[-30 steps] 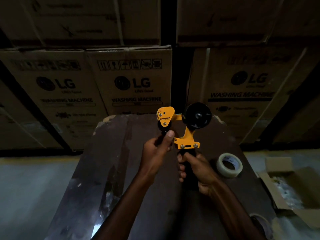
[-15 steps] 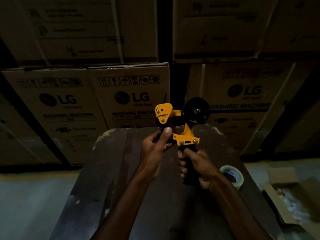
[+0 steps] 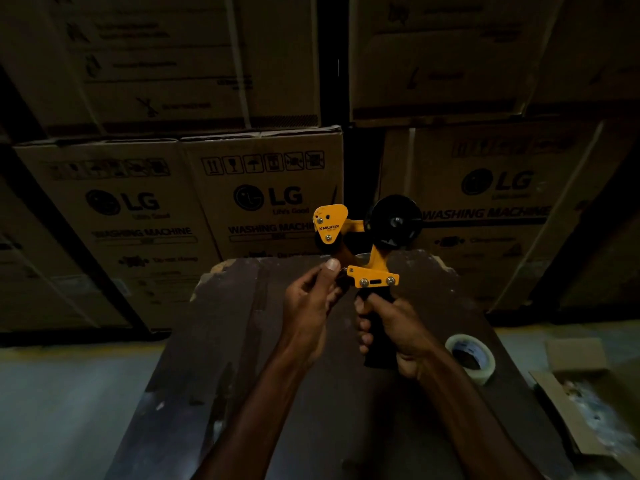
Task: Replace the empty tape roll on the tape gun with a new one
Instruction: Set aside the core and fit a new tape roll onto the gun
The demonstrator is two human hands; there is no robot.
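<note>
A yellow tape gun (image 3: 372, 261) is held upright above a dark table (image 3: 221, 341), well lit against a dim scene. Its black grip is wrapped by the right hand (image 3: 391, 327), whose fingers are curled round the front of the grip just below the yellow frame. The left hand (image 3: 308, 303) is raised just beside the right hand, on its left, and its thumb tip is laid against the gun's front end, below the yellow side plate marked with a brand name; something small seems to be pinched there between thumb and fingers, but whether anything is truly gripped cannot be told in the dark. Above the right hand, the gun's black hub (image 3: 394, 221) is seen face-on, with no roll wound around it. A roll of clear tape (image 3: 472, 356) is laid flat on the table to the right of the right hand, near the wrist and apart from it, close to the table's right edge. Farther right of that hand, beyond the table edge, an open carton (image 3: 588, 403) is set lower down, its contents too dim to be made out. Beyond both hands, large cardboard boxes (image 3: 263, 195) printed with a washing-machine label are stacked in rows, and a pale floor (image 3: 62, 403) is seen to the left of the left forearm.
</note>
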